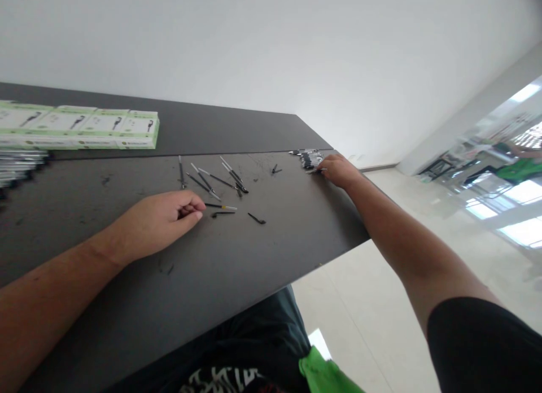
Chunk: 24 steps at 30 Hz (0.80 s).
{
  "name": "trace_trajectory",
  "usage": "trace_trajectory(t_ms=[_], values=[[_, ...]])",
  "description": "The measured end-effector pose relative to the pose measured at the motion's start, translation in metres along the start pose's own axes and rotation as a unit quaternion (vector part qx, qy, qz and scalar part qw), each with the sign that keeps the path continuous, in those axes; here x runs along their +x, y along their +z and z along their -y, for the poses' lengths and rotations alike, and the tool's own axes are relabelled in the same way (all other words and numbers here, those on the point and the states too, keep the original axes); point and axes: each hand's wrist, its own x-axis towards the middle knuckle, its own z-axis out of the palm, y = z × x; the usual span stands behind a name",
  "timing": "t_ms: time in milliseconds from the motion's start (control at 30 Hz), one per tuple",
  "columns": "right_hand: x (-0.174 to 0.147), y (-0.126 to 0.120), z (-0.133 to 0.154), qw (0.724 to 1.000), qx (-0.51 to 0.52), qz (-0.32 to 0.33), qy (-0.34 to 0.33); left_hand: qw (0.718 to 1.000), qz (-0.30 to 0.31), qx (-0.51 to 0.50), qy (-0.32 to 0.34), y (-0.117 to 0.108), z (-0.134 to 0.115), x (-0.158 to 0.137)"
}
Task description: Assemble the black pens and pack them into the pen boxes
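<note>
My left hand [167,221] rests on the dark table with its fingers curled; whether anything is inside them is hidden. Right at its fingertips lies a thin black stick with a clear end [222,206], perhaps touching them. A small black clip-like piece [223,213] is just below that, and another black piece [256,218] lies farther right. Several black-and-clear sticks [205,178] are scattered beyond the hand. At the table's right end, my right hand [339,170] is closed at a pile of slim silver-and-black tubes [311,157], its fingertips on one silver-and-black piece [317,170].
Green-and-white boxes [139,130] stand in a row at the back left. In front of them lie many silver-and-black tubes [21,164]. A small black cluster [275,169] sits mid-table. The table's right edge [368,239] drops to a pale floor; a white wall is behind.
</note>
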Motion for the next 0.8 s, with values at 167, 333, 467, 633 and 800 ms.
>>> trace_trajectory(t_ms=[167, 333, 467, 633, 800], values=[[0.005, 0.006, -0.002, 1.000, -0.003, -0.026, 0.015, 1.000, 0.002, 0.012, 0.005, 0.001, 0.006, 0.000], [0.003, 0.008, -0.003, 0.999, -0.003, -0.029, 0.042, 1.000, 0.000, 0.003, -0.004, 0.000, 0.002, 0.000], [0.000, 0.011, -0.003, 0.998, -0.001, -0.023, 0.063, 1.000, -0.002, 0.003, -0.007, 0.000, 0.000, 0.001], [-0.002, 0.013, 0.002, 0.998, 0.004, -0.020, 0.064, 1.000, -0.001, 0.007, -0.008, 0.001, 0.000, 0.001], [-0.004, 0.011, 0.006, 0.997, 0.007, -0.020, 0.071, 1.000, -0.001, 0.009, -0.011, 0.001, 0.001, 0.001]])
